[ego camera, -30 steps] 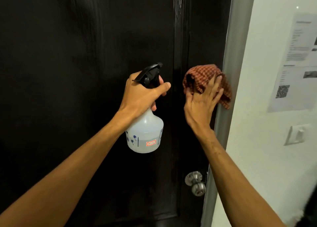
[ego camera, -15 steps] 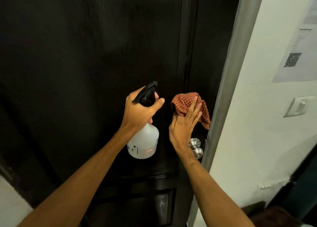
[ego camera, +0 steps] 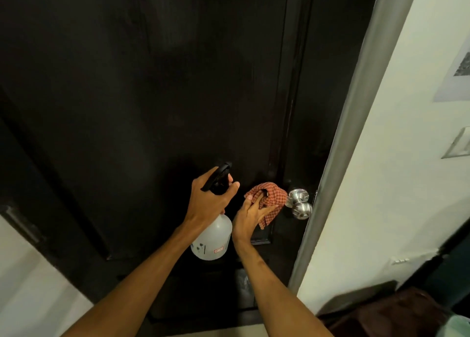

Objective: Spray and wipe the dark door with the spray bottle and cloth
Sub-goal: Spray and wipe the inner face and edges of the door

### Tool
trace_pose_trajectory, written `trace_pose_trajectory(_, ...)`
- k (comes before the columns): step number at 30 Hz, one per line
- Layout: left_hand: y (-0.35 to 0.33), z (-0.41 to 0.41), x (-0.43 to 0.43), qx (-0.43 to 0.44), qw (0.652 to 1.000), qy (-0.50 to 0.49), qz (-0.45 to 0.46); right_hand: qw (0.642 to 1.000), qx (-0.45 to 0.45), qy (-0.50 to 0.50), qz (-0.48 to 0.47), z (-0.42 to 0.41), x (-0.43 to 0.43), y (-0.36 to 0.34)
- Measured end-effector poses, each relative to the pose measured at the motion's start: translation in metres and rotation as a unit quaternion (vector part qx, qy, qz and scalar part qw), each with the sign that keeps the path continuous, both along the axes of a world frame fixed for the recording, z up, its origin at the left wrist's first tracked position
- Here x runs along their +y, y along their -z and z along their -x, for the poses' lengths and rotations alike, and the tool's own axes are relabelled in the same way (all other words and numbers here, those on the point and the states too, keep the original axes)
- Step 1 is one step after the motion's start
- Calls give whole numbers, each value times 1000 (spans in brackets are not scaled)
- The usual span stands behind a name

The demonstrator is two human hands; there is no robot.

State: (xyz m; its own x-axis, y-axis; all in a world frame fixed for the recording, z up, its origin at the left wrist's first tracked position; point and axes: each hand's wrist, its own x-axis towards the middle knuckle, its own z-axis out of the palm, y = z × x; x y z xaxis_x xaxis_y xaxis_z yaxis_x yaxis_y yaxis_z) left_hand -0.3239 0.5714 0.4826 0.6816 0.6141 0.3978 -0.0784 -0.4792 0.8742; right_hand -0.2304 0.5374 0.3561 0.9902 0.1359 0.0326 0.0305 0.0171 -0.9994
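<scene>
The dark door [ego camera: 152,95] fills most of the view. My left hand [ego camera: 208,199] grips the black trigger head of a translucent white spray bottle [ego camera: 212,240], held upright in front of the door's lower half. My right hand [ego camera: 250,217] holds a bunched red checked cloth [ego camera: 269,199] against the door, fingers curled into its folds, just left of the silver door knob [ego camera: 298,203].
A grey metal door frame [ego camera: 356,107] runs along the door's right edge. Beyond it is a white wall with a paper notice [ego camera: 457,77] and a light switch [ego camera: 459,143]. A dark brown object [ego camera: 386,313] lies at the bottom right.
Both hands have moved down the door, the cloth sliding from above the knob to level with it. My right fingers went from flat on the cloth to curled into it.
</scene>
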Motion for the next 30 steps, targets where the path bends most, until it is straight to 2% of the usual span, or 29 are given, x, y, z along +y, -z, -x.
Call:
trace_pose_trajectory(3,21,11,6,4,1000,-5,7,998,68,7,-9,7,1,12)
trace_pose_trajectory(6,45,24,13,13,999,-18,23,982,181,15,-49,0,9,48)
trace_pose_trajectory(8,61,32,18,26,999,-24,27,977,200,44,-63,-3,9,58)
trace_pose_trajectory(12,96,50,29,40,998,-36,14,978,107,177,-17,1,-4,29)
trace_pose_trajectory(14,111,58,33,29,999,-37,-5,983,23,184,-1,11,-9,19)
trace_pose_trajectory(18,134,67,41,24,999,-46,-7,987,-130,54,76,40,-4,35)
trace_pose_trajectory(21,147,71,45,33,998,-45,2,966,-168,-79,177,47,-9,52)
trace_pose_trajectory(23,152,73,48,46,998,-47,14,950,-175,-129,222,44,-14,64)
trace_pose_trajectory(24,154,72,48,53,997,-48,16,951,-175,-129,218,40,-16,68)
trace_pose_trajectory(26,156,69,47,58,997,-49,15,979,-126,-77,143,37,-22,71)
trace_pose_trajectory(28,159,65,43,57,997,-41,22,999,-11,32,13,32,-25,69)
trace_pose_trajectory(30,159,59,37,59,997,-34,29,976,134,130,-110,17,-28,68)
